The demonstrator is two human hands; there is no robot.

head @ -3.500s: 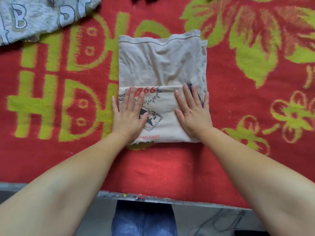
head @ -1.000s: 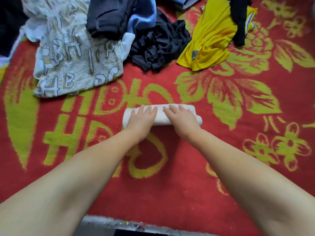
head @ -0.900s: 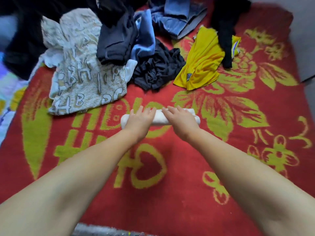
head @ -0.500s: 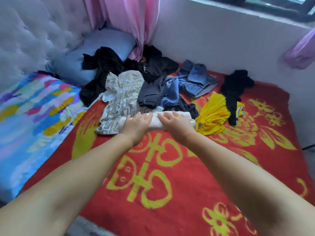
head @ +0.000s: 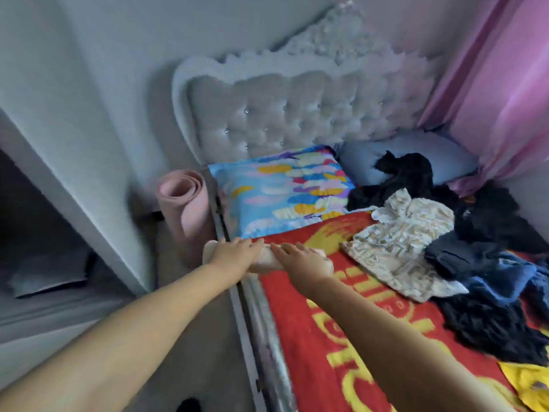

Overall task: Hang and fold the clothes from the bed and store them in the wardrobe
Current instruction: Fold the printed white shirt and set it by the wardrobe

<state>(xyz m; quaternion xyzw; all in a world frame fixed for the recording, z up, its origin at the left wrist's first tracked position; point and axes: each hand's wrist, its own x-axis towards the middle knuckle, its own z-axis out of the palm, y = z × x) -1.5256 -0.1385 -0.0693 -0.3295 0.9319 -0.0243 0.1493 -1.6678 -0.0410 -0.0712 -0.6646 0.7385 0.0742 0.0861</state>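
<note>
Nearest the camera, both hands carry one rolled beige garment [head: 265,262] over the edge of the bed [head: 320,337], at the seam between the red blanket and the bed's metal rail. The left hand [head: 234,253] lies over the roll's left end and the right hand [head: 300,261] over its right half, fingers wrapped over the top, so the two are clamped on the same roll, side by side. This looks like the one finished piece, folded and on its way toward the opening at the left that may be the wardrobe [head: 44,248]; it is too blurred to be sure. Nothing is stored yet as far as can be seen. Farther across the bed much is left: a cream patterned top [head: 407,242], dark blue and black clothes [head: 490,272] in a heap, a yellow garment [head: 531,385] at the right edge, and more black cloth [head: 407,173] up by the blue pillow [head: 356,162]
</note>
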